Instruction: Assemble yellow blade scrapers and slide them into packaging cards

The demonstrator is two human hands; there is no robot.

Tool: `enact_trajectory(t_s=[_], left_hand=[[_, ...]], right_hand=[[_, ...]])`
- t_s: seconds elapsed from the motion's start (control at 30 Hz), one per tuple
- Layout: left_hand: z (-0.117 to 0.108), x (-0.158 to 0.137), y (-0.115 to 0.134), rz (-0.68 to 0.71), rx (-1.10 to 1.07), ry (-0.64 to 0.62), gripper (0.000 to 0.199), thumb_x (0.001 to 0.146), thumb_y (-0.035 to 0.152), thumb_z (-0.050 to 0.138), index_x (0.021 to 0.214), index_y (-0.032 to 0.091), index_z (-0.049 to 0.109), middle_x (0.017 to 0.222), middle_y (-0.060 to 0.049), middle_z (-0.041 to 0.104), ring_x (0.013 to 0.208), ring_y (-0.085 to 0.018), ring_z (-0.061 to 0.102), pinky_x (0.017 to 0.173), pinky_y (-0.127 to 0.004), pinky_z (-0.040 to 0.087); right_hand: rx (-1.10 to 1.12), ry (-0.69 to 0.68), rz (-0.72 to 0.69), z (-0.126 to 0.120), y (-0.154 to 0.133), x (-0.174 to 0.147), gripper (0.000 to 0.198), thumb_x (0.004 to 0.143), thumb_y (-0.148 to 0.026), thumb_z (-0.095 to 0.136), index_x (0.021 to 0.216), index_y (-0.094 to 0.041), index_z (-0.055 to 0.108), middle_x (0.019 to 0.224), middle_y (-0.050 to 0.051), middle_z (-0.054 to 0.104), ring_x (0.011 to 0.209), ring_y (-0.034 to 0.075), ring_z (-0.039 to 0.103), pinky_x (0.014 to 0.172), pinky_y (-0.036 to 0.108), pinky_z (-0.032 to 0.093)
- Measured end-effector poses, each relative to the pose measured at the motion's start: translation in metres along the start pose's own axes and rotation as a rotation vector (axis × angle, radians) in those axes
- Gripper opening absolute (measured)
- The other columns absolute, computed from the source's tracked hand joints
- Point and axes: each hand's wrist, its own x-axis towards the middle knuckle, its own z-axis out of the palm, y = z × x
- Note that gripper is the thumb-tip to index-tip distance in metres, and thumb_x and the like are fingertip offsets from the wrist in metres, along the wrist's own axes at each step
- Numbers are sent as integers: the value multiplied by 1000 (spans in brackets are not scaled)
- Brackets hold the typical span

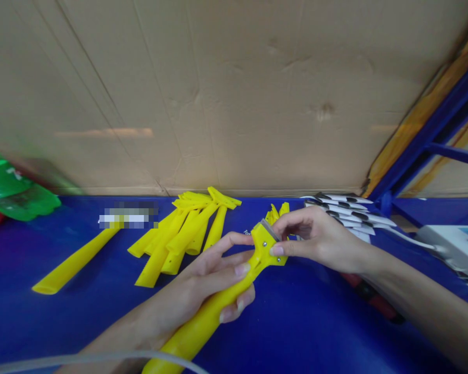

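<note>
A yellow scraper (pixel 203 328) with a long hollow handle lies diagonally across my left hand (pixel 214 272), whose fingers wrap round its neck. Small screws show on its flat, flared head, and a thin metal blade (pixel 271 230) sits along the head's far edge. My right hand (pixel 325 239) pinches the head's right side, thumb on the near face and forefinger behind. The forefinger's tip is hidden, so I cannot tell whether it touches the blade. Beyond my left hand, several yellow scraper handles (pixel 179 234) lie piled together. Small yellow pieces (pixel 283 209) lie behind the head.
Left on the blue table (pixel 288 332) lies another yellow scraper (pixel 76 259), its head blurred out. White-and-black strips (pixel 347 210) are stacked right, near a white box (pixel 448 246) with a cable. A red-and-black tool (pixel 374 298) is partly under my right forearm. A green bottle (pixel 19 189) is far left.
</note>
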Motion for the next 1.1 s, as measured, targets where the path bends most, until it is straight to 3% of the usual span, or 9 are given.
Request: enact_trajectory(t_s=[0.5, 0.6, 0.67, 0.77, 0.9, 1.0, 1.1], left_hand=[[3, 0, 6, -14, 122, 37, 35, 99, 37, 71, 117, 29, 43, 68, 8, 59, 47, -4, 41, 45, -16, 28], [3, 1, 8, -19, 116, 78, 35, 99, 35, 71, 119, 29, 43, 70, 7, 59, 49, -4, 42, 47, -17, 28], [3, 1, 9, -12, 120, 122, 37, 98, 35, 72, 121, 29, 44, 71, 7, 60, 50, -4, 43, 48, -18, 28], [3, 0, 10, 20, 109, 182, 40, 97, 36, 75, 122, 28, 46, 69, 7, 58, 50, -4, 42, 50, -19, 27], [6, 2, 12, 14, 55, 265, 44, 95, 35, 77, 125, 28, 46, 67, 7, 56, 53, -5, 44, 54, -19, 30], [8, 4, 13, 7, 20, 303, 50, 90, 36, 82, 124, 29, 45, 66, 8, 57, 53, -5, 44, 55, -19, 30], [9, 4, 13, 0, 4, 317, 55, 87, 37, 86, 123, 29, 45, 65, 7, 58, 51, -5, 42, 54, -19, 28]], right_hand=[[-23, 18, -48, 0, 3, 3, 21, 74, -30, 91, 74, -17, 75, 72, -2, 71, 67, 12, 60, 64, 23, 48], [-93, 29, -13, -5, -1, 3, 27, 76, -37, 88, 91, -17, 77, 82, 2, 76, 73, 16, 67, 70, 27, 53], [-194, 65, 31, -17, -9, 1, 34, 81, -40, 81, 107, -18, 75, 87, 3, 79, 76, 18, 70, 69, 29, 54], [-635, 216, 75, -41, -22, -9, 18, 90, -37, 69, 82, -21, 69, 71, 1, 73, 63, 16, 65, 60, 28, 47], [-1132, 133, 303, -56, -28, -32, 28, 86, -38, 71, 67, -24, 56, 58, -1, 61, 53, 16, 54, 53, 30, 33], [-1212, 9, 460, -47, -23, -50, 31, 74, -44, 82, 75, -24, 58, 66, 2, 65, 60, 20, 57, 55, 30, 30], [-1178, -16, 538, -37, -15, -62, 23, 71, -25, 80, 79, -23, 59, 73, 3, 68, 67, 22, 61, 57, 29, 31]])
